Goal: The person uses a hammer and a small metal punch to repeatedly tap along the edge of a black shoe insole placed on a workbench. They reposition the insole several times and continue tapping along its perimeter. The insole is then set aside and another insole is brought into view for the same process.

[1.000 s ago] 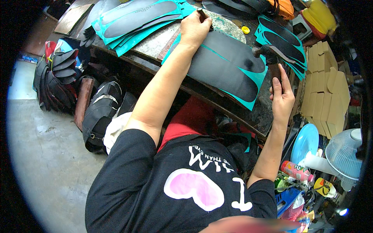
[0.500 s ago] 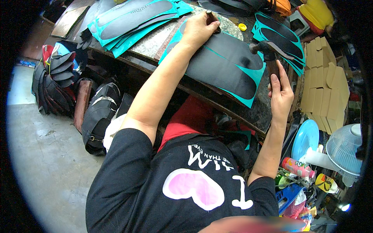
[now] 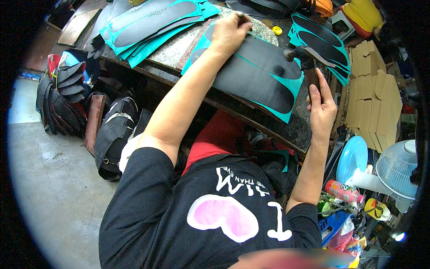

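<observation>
Teal sheet [image 3: 290, 92] lies flat on the table [image 3: 301, 138] directly before the person, its near edge close to the table's rim. It looks thin and flexible, with long matte-black sole shapes laid side by side on it; teal shows only in the slim gaps and along the margins. Spread out like this, it seems to get support over its whole width.

At its right end, the right hand [image 3: 323, 112] has its thumb and fingers clamped on the brown handle of a hammer [image 3: 307, 59]. The index finger runs straight up along the shaft, probably to steer the head, which is dark, with a stubby round face on one side and a long, curved, flattened arm on the other. The hammer appears raised, with the face turned toward the sheet.

Farther over, the left hand [image 3: 227, 36] is above the sheet's far side, fingers closed together around a small dark tool [image 3: 241, 16]. Only its top shows, so I cannot tell whether the lower end touches the sheet. A pale, speckled round slab [image 3: 265, 32] reaches under that side, likely giving hard backing.

Beyond, more sheets of the same kind are piled in a left stack [image 3: 154, 28] and a right stack [image 3: 319, 39], both apart from the working spot, presumably to keep it free. A small yellow ring [image 3: 277, 30] rests by the slab's edge.
</observation>
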Available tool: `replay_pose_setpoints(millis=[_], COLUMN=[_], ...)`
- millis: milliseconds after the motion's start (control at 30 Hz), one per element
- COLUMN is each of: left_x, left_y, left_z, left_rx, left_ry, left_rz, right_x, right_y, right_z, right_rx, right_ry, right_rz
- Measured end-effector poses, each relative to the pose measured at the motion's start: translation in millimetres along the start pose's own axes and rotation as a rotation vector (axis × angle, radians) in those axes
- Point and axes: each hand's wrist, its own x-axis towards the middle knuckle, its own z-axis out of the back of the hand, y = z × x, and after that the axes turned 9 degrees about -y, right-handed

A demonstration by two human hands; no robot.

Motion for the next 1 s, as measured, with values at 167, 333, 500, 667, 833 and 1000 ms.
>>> replay_pose_setpoints(millis=[167,333,500,667,833,1000], left_x=[2,3,2,3,0,-1], left_y=[-1,4,13,16,5,-11], left_z=[4,12,11,10,9,10], left_rx=[-0.082,0.086,0.036,0.128,0.127,0.016], left_ry=[-0.187,-0.147,-0.125,-0.015,-0.062,0.065], left_rz=[0.1,0.291,0.258,0.179,0.09,0.05], right_x=[-1,-2,-4,-5,-5,-4], right_y=[-1,2,4,4,2,1], right_z=[0,0,3,4,4,3], right_rx=[-0.007,0.014,-0.036,-0.015,-0.009,0.0], right_ry=[-0.005,0.001,0.042,0.048,0.034,0.009], right_rz=[-0.026,-0.025,-0.076,-0.076,-0.075,-0.061])
